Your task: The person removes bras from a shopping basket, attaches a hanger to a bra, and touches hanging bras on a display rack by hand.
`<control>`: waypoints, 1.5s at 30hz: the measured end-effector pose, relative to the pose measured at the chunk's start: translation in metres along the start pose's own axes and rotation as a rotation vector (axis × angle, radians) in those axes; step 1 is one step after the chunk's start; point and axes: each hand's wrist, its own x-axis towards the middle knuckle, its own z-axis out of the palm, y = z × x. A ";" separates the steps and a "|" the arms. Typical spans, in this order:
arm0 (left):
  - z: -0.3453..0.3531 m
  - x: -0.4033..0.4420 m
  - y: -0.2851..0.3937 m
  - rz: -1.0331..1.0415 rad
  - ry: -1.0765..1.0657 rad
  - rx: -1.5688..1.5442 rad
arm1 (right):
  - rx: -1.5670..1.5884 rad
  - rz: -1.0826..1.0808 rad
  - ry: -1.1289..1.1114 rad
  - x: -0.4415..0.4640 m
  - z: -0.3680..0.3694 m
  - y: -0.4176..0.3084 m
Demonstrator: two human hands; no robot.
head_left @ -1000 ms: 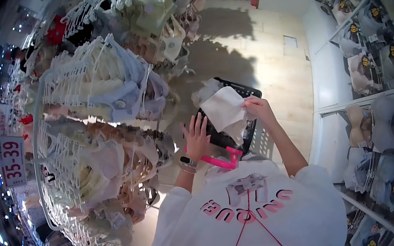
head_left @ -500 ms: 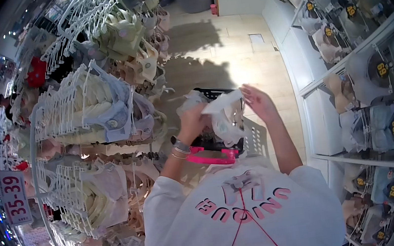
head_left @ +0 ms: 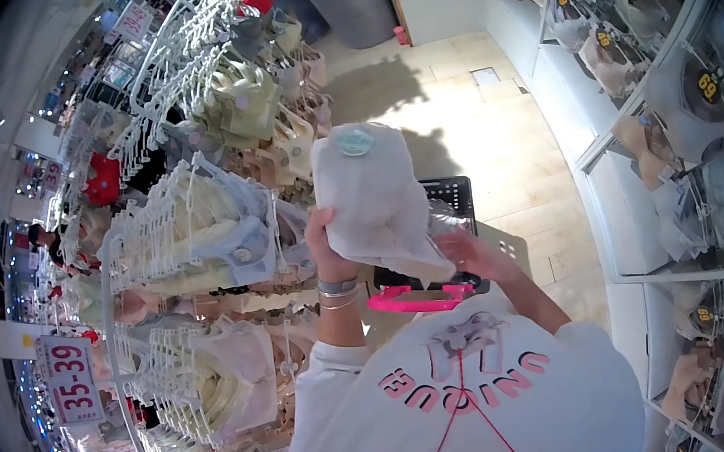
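A pale garment (head_left: pixel 373 202) with a round greenish sticker is held up in front of my body. My left hand (head_left: pixel 328 247) grips its left edge, the thumb against the cloth. Close to its lower right corner is my right hand (head_left: pixel 468 253), blurred; I cannot make out whether its fingers hold the cloth. Behind and below the garment stands a black basket (head_left: pixel 448 185) with a pink handle (head_left: pixel 417 299). Clear, crinkled wrapping shows inside the basket, whose left part is hidden by the garment.
On the left, racks (head_left: pixel 115 350) carry many bras on white hangers, beside a 35-39 sign (head_left: pixel 70 379). Wall shelves (head_left: pixel 707 274) with packaged bras line the right. A large grey bin (head_left: pixel 351 3) stands at the top, near a small pink object (head_left: pixel 400 35) on the floor.
The pale garment has come up out of the basket area and now hangs spread in my left hand. My right hand has moved down to its lower corner. The view has shifted.
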 end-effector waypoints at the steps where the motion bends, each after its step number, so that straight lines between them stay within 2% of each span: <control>1: -0.006 -0.002 -0.001 0.015 -0.025 -0.149 | -0.006 0.038 -0.052 0.008 0.006 0.004; 2: -0.011 -0.004 -0.003 0.030 -0.050 -0.300 | -0.011 0.077 -0.103 0.015 0.011 0.009; 7: -0.017 -0.011 -0.011 0.287 -0.192 -0.280 | 0.204 0.143 -0.337 0.024 0.064 0.001; 9: -0.023 -0.009 -0.019 0.527 -0.023 0.159 | 0.149 0.085 -0.294 0.022 0.079 -0.006; 10: -0.032 -0.007 -0.026 0.692 0.187 0.599 | 0.125 0.056 -0.271 0.021 0.083 -0.007; 11: -0.038 -0.008 -0.032 0.832 0.401 1.047 | 0.052 0.116 -0.213 0.023 0.082 -0.004; 13: -0.028 -0.016 -0.032 0.923 0.364 1.142 | -0.093 0.236 -0.100 0.031 0.076 0.008; 14: -0.023 -0.021 -0.030 0.971 0.346 1.188 | 0.124 0.292 -0.185 0.034 0.074 0.018; 16: -0.018 -0.029 -0.027 0.876 0.228 0.943 | 0.548 0.402 -0.349 0.038 0.074 0.030; 17: -0.017 -0.031 -0.026 0.831 0.170 0.818 | 0.551 0.343 -0.273 0.039 0.070 0.029; 20: -0.052 -0.040 -0.019 0.927 0.442 1.054 | 0.476 0.118 -0.053 0.039 0.067 0.013; 23: -0.058 -0.055 0.020 0.429 0.322 -0.209 | 0.227 -0.204 0.127 0.039 0.044 -0.023; 25: -0.038 -0.065 0.031 0.379 0.480 0.198 | 0.041 -0.375 0.229 0.016 0.056 -0.061; 27: -0.038 -0.075 0.032 0.315 0.645 0.573 | -0.011 -0.395 0.251 -0.003 0.058 -0.084; 30: -0.044 -0.083 0.033 0.267 0.457 0.641 | -0.072 -0.405 0.269 -0.022 0.065 -0.103; 35: -0.047 -0.072 0.029 0.271 0.436 0.665 | -0.028 -0.319 0.370 -0.029 0.068 -0.110; 38: -0.045 -0.070 0.030 0.202 0.427 0.749 | 0.037 -0.268 0.352 -0.033 0.067 -0.116; 41: -0.047 -0.068 0.028 0.147 0.423 0.818 | 0.105 -0.321 0.301 -0.034 0.065 -0.119; 45: -0.050 -0.064 0.019 0.142 0.389 0.837 | -0.013 -0.310 0.306 -0.039 0.060 -0.121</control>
